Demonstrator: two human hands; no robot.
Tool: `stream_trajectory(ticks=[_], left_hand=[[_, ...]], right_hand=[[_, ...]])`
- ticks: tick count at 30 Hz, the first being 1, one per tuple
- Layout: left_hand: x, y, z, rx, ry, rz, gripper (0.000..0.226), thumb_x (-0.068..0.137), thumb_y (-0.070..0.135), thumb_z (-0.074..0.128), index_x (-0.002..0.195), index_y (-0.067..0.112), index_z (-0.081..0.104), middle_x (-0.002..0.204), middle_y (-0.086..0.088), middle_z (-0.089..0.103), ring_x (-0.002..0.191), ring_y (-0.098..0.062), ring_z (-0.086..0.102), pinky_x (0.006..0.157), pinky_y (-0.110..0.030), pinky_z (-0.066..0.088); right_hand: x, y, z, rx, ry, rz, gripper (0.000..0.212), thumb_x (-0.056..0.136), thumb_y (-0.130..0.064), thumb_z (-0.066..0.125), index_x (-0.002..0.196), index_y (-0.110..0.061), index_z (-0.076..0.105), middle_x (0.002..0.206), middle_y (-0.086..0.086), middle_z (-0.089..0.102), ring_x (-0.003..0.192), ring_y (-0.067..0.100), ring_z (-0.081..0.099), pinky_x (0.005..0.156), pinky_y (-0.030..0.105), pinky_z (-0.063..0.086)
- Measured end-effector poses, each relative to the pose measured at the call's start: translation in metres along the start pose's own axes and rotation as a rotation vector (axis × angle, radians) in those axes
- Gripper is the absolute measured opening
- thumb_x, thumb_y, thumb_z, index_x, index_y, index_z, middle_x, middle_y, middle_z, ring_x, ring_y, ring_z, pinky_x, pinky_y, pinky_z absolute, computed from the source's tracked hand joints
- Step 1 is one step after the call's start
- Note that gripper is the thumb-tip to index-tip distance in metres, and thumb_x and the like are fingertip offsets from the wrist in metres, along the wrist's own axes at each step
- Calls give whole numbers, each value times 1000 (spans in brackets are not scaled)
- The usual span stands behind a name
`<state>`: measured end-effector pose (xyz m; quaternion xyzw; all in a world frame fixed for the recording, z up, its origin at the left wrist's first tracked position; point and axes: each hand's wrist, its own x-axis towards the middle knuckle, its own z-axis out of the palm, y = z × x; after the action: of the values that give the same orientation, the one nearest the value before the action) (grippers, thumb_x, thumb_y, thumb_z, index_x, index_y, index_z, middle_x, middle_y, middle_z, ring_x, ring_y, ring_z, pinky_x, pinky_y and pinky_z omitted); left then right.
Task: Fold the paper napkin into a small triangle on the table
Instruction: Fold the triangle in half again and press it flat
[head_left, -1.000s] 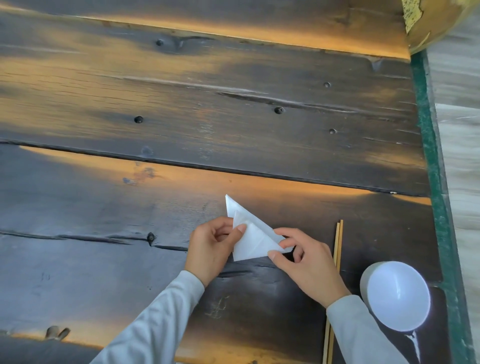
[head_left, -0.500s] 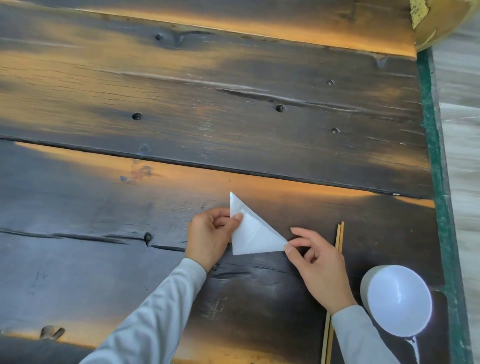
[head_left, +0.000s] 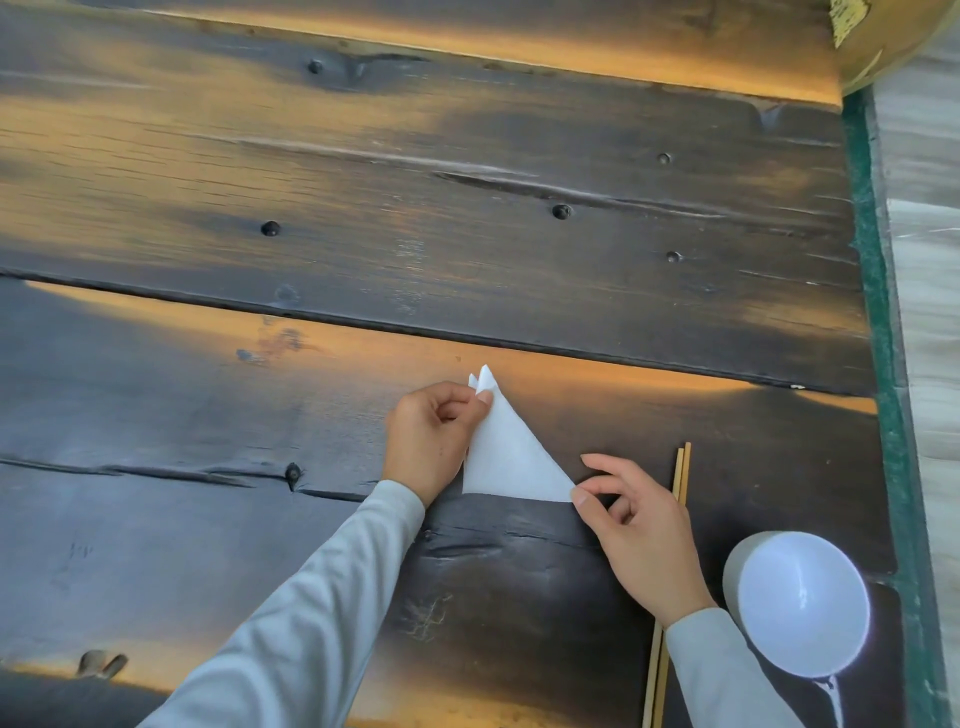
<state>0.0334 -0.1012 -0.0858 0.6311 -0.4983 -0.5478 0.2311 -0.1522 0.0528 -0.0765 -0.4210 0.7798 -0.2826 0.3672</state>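
A white paper napkin (head_left: 511, 457) lies folded as a small triangle on the dark wooden table (head_left: 467, 234), its tip pointing away from me. My left hand (head_left: 431, 441) pinches the napkin's far tip between thumb and fingers; the layers splay a little there. My right hand (head_left: 636, 530) pinches the near right corner against the table. The left edge of the napkin is partly hidden behind my left hand.
A pair of wooden chopsticks (head_left: 680, 467) lies just right of my right hand, running toward me. A white bowl (head_left: 800, 603) stands at the near right. The table's green right edge (head_left: 878, 312) runs beside a pale floor.
The loose flap has been laid flat, so the napkin is now one neat triangle. My left hand has slid up to its far tip, and my right hand holds the near right corner.
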Motion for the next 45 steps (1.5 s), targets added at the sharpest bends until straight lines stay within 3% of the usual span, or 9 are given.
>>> stream_trajectory(ticks=[5, 11, 15, 19, 22, 28, 34, 39, 45], left_hand=[[6, 3, 0, 51, -8, -20, 20, 87, 37, 75, 74, 23, 74, 71, -10, 74, 70, -33, 71, 74, -52, 61], [4, 0, -1, 42, 16, -55, 18, 82, 39, 75, 74, 23, 73, 67, -5, 73, 70, -30, 70, 79, -55, 60], [0, 1, -4, -14, 15, -50, 9, 80, 34, 75, 78, 25, 75, 74, -12, 73, 79, -34, 71, 82, -55, 60], [-4, -2, -8, -4, 34, -3, 7, 85, 29, 76, 78, 31, 74, 66, -1, 72, 63, -19, 70, 69, -44, 63], [-5, -4, -9, 17, 50, 12, 11, 87, 32, 74, 76, 34, 73, 60, 10, 67, 55, -15, 64, 53, -32, 55], [1, -4, -7, 169, 122, 11, 23, 85, 41, 74, 67, 27, 72, 60, 17, 66, 64, -5, 60, 72, -26, 48], [5, 1, -5, 232, 145, -36, 25, 85, 39, 74, 67, 22, 71, 62, 6, 68, 67, -10, 62, 64, -16, 40], [10, 5, -6, 289, 130, -57, 28, 84, 42, 73, 66, 21, 70, 57, 9, 64, 64, -3, 59, 60, -11, 36], [10, 7, -6, 306, 124, -74, 29, 83, 43, 73, 65, 21, 71, 57, 9, 65, 68, -8, 61, 65, -20, 42]], right_hand=[[1, 0, 1, -4, 3, 16, 35, 92, -26, 73, 112, -49, 56, 92, -41, 65, 82, 3, 63, 73, 21, 53], [0, -2, 1, -10, 10, 41, 30, 91, -28, 73, 109, -46, 58, 92, -44, 64, 83, 2, 63, 75, 27, 56], [0, -1, 1, -2, 13, 55, 27, 90, -30, 74, 109, -43, 60, 93, -43, 64, 82, 3, 63, 75, 28, 58], [1, -2, 1, 2, 11, 54, 27, 91, -29, 74, 110, -41, 60, 92, -44, 63, 82, 1, 63, 74, 25, 56], [0, -1, 2, 1, 9, 50, 26, 91, -29, 74, 111, -40, 61, 92, -46, 62, 84, 0, 63, 73, 22, 55], [0, 0, 1, 18, 12, 54, 26, 91, -29, 74, 110, -41, 60, 92, -42, 64, 82, 2, 63, 70, 19, 54], [0, -1, 1, 47, 17, 63, 25, 90, -28, 73, 108, -42, 61, 92, -36, 68, 78, 7, 64, 68, 19, 53], [0, -1, 2, 28, 26, 53, 25, 91, -29, 73, 109, -41, 61, 92, -39, 65, 80, 3, 64, 67, 15, 51], [0, 0, 3, 26, 32, 63, 24, 91, -29, 74, 109, -39, 63, 85, -34, 68, 81, -1, 63, 67, 13, 49]])
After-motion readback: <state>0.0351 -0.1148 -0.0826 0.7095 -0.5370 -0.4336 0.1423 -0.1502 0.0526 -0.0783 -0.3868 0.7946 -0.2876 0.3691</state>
